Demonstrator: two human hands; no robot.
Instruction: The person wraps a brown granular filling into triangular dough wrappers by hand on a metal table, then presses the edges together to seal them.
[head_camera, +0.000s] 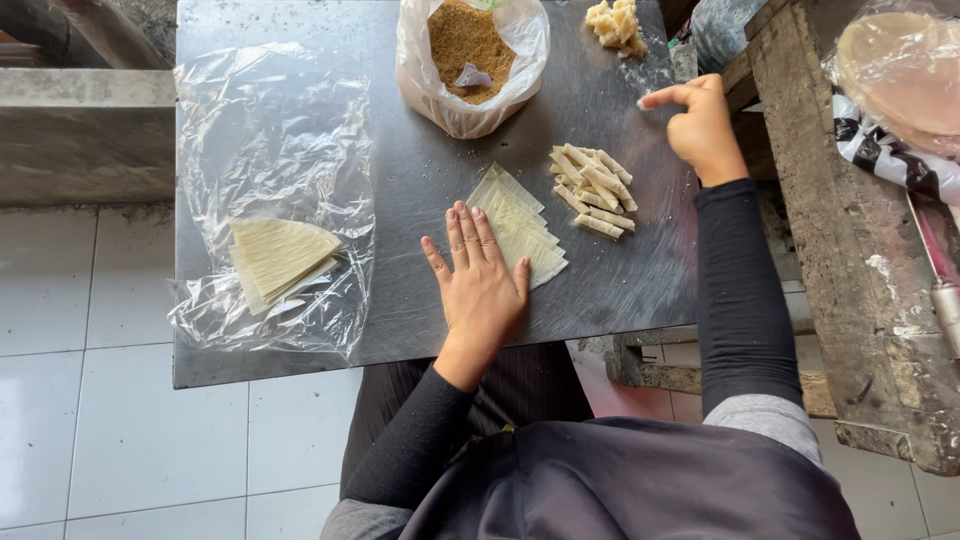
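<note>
Wrapper sheets (515, 225) are pinned flat by the open left hand (480, 285); the right hand (700, 125), loosely curled and empty, is extended beyond finished rolls (592, 190).

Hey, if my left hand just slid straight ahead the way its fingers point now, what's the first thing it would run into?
The left hand lies flat, fingers pointing up the dark board. Its fingertips already seem to touch the fanned wrapper sheets; beyond them, likely the plastic bag of brown crumbs.
</note>
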